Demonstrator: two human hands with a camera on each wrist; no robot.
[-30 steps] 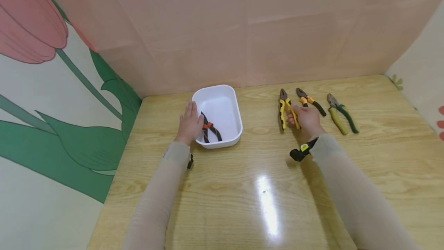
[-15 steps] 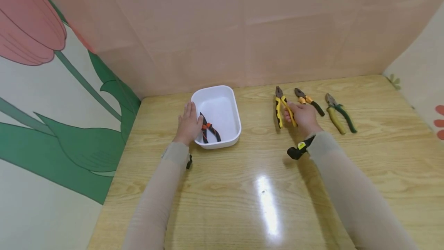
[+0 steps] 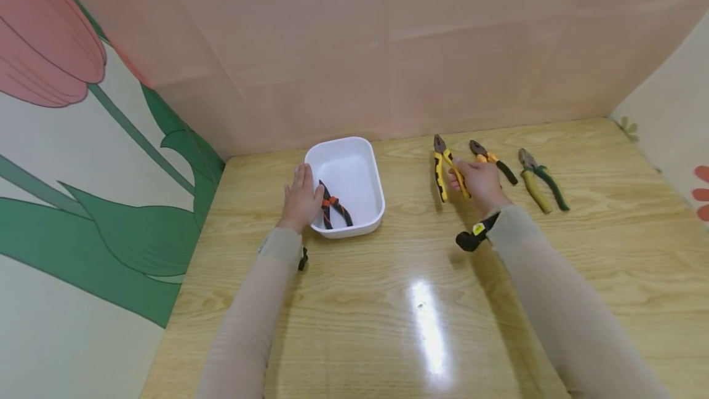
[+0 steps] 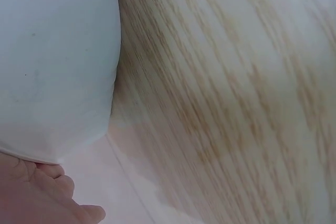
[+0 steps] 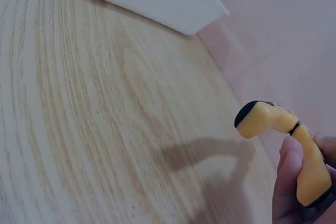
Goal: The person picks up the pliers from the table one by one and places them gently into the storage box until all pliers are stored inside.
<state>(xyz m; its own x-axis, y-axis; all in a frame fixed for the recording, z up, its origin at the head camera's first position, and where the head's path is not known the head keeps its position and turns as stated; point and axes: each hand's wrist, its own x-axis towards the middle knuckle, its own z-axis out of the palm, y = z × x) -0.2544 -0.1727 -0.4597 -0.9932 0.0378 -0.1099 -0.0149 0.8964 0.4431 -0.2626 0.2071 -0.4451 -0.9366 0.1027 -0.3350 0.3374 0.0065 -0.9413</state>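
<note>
Slanting forward over the glossy, wood-grained tabletop point(image 3: 360, 313), two arms in thin beige sleeves point(image 3: 238, 331) lie wide apart. The left hand point(image 3: 300, 202) rests along the left side of the tray point(image 3: 349, 168), its fingers straight and close together, its thumb over the rim. This tray is smooth, white and round-cornered; inside, against its left wall, lie black-and-orange pliers point(image 3: 333, 201). The right hand point(image 3: 480, 185) pinches one handle of the yellow-and-black pliers point(image 3: 445, 156), holding them above the tabletop, right of the tray, with the handles splayed and the dark metal nose pointing away. Just beyond that hand are orange-and-black pliers point(image 3: 493, 157); farther right, pliers with one yellow and one green handle point(image 3: 535, 171). Behind everything hangs a creased pinkish sheet point(image 3: 310, 36).
</note>
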